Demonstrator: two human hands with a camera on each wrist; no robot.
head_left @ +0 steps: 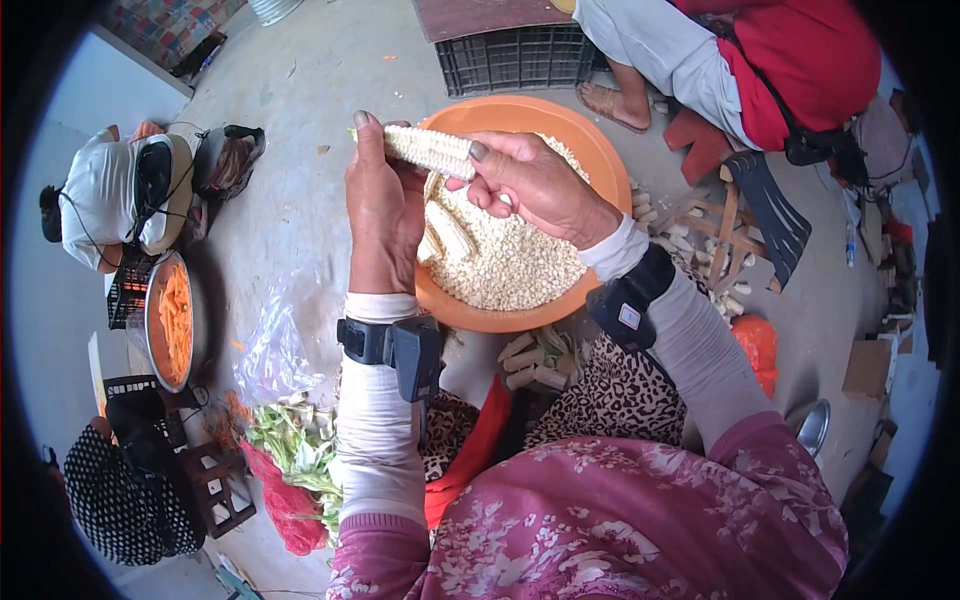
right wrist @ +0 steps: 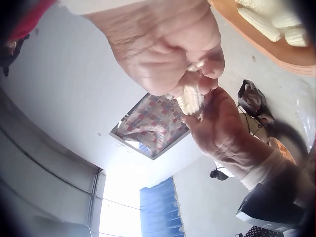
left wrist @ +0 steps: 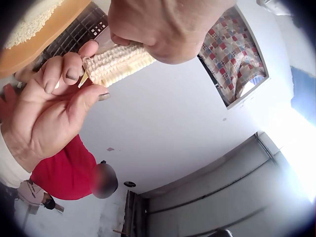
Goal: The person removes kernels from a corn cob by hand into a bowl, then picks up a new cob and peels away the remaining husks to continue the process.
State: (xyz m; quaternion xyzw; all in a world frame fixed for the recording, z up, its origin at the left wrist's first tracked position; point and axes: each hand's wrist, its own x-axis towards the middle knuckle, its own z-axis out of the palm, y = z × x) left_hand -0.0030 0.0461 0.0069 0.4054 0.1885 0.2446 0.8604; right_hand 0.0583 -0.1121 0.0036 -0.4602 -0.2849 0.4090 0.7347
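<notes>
A white corn cob (head_left: 428, 150) lies level between both hands above an orange basin (head_left: 470, 318) of loose kernels. My left hand (head_left: 382, 205) grips its left end, thumb along the side. My right hand (head_left: 540, 185) pinches the other end with thumb and curled fingers. In the left wrist view the cob (left wrist: 118, 64) shows partly stripped rows, with the right hand (left wrist: 54, 103) at its tip. Between the hands in the right wrist view, the cob (right wrist: 191, 100) is mostly covered. More cobs (head_left: 450, 232) rest on the kernels at the basin's left.
Bare cobs (head_left: 535, 362) lie below the basin, beside a plastic bag (head_left: 278, 345) and green husks (head_left: 300, 440). A black crate (head_left: 515, 60) stands behind. A person in red (head_left: 800, 70) sits at upper right. At left is a metal bowl (head_left: 152, 320) of orange pieces.
</notes>
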